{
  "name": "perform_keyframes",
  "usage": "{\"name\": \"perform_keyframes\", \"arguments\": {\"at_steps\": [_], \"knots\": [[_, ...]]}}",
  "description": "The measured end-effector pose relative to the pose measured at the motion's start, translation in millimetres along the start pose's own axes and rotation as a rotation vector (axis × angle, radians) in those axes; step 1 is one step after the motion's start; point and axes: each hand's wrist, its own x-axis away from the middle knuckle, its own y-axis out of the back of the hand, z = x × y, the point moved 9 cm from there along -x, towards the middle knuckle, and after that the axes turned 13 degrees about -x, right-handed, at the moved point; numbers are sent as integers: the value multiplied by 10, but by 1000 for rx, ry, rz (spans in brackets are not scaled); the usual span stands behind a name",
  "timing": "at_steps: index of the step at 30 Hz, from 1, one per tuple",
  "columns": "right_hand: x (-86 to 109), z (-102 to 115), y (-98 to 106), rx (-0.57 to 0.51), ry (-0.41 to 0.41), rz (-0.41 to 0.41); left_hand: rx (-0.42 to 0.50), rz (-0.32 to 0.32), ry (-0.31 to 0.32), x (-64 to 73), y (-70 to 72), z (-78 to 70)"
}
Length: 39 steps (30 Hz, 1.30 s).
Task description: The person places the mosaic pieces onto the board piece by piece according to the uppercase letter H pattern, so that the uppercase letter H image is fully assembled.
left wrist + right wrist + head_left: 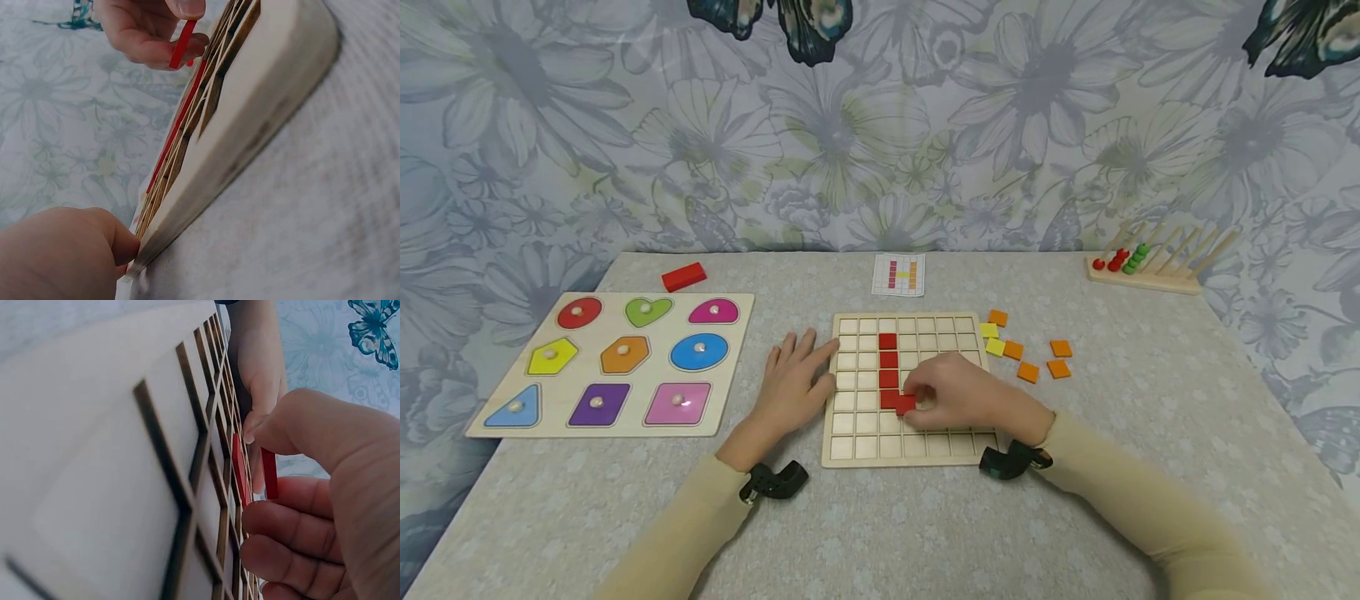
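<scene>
A wooden grid board [910,457] lies in the middle of the table. Several red square tiles [888,359] fill a column of its cells. My right hand [958,392] is over the board and pinches one more red tile [905,405] between thumb and fingers; in the right wrist view this tile [269,474] stands on edge, above the grid. My left hand [793,383] lies at the board's left side, fingers spread, with fingertips right at its edge. In the left wrist view the left thumb [125,240] is at the board's rim.
Orange tiles [1028,372] and yellow tiles [996,347] lie right of the board. A pattern card [898,287] is behind it. At the left are a shape puzzle board [625,426] and a red block [684,277]. A bead counting stand [1150,281] stands at the back right.
</scene>
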Motion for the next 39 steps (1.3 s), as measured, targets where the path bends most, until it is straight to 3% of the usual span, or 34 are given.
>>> {"name": "perform_keyframes", "arguments": {"at_steps": [16, 39], "knots": [[-60, 68, -78, -4, 46, 23, 4, 8, 5, 3, -2, 6], [-120, 58, -195, 5, 12, 83, 6, 3, 2, -1, -4, 12]]}}
